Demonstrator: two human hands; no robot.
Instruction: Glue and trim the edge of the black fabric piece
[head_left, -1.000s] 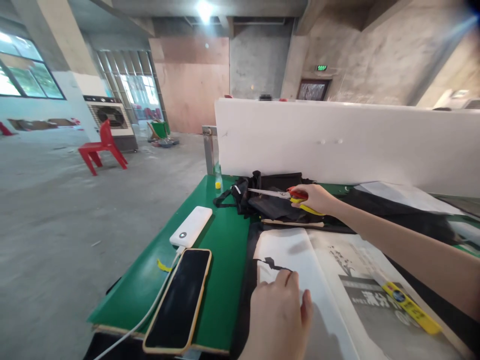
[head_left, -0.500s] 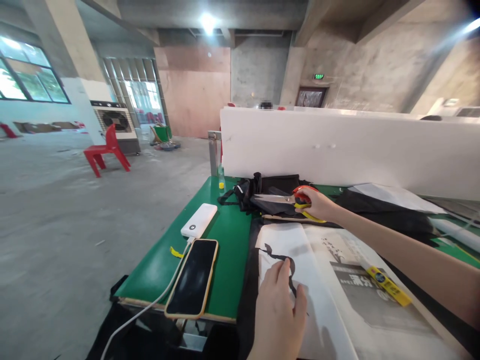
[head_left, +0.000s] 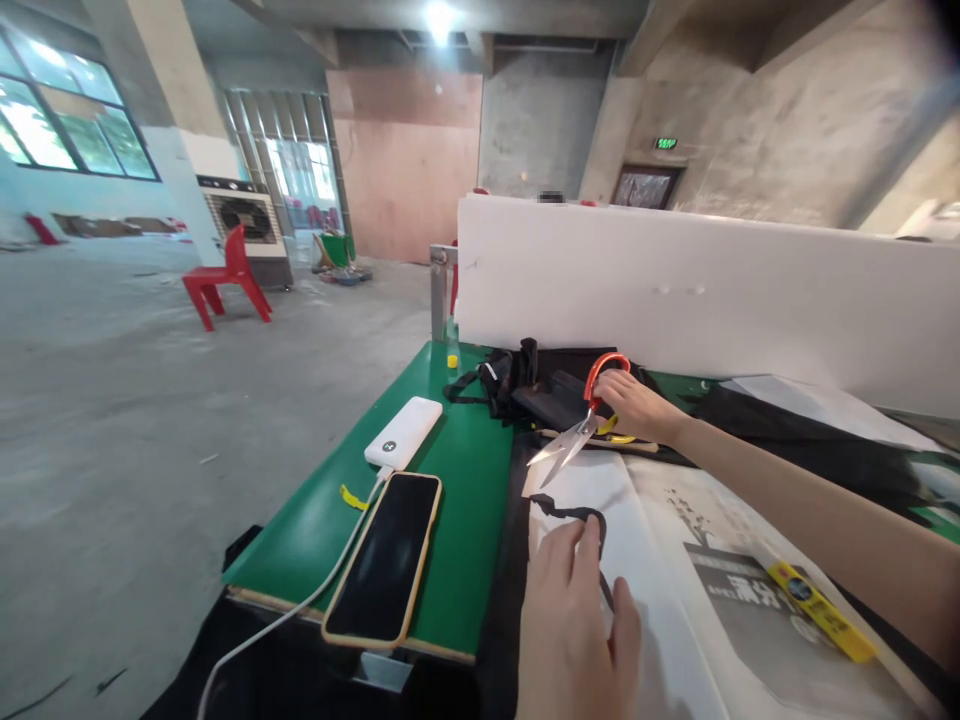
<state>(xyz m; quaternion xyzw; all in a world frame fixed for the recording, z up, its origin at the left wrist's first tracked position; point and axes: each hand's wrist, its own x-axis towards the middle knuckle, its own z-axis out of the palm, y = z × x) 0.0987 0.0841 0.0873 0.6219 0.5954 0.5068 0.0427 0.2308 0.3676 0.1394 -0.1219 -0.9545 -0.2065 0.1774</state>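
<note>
My right hand is wrapped around the red and yellow handles of a pair of scissors. Their blades are spread and point left and down over the top of a white sheet. On that sheet lies a thin black strip, curving right and then down. My left hand rests palm down at the strip, thumb apart from the fingers, with the index fingertip on or just beside it. Black fabric runs along and beneath the sheet's left side.
A phone and a white power bank, joined by a cable, lie on the green tabletop. A black strapped bundle sits behind. At right are printed paper and a yellow packet. A white panel closes off the back.
The scissors' blades have spread apart and swung down toward the sheet and strip as my right hand turned. My left hand stays at the strip. The whole view has shifted slightly.
</note>
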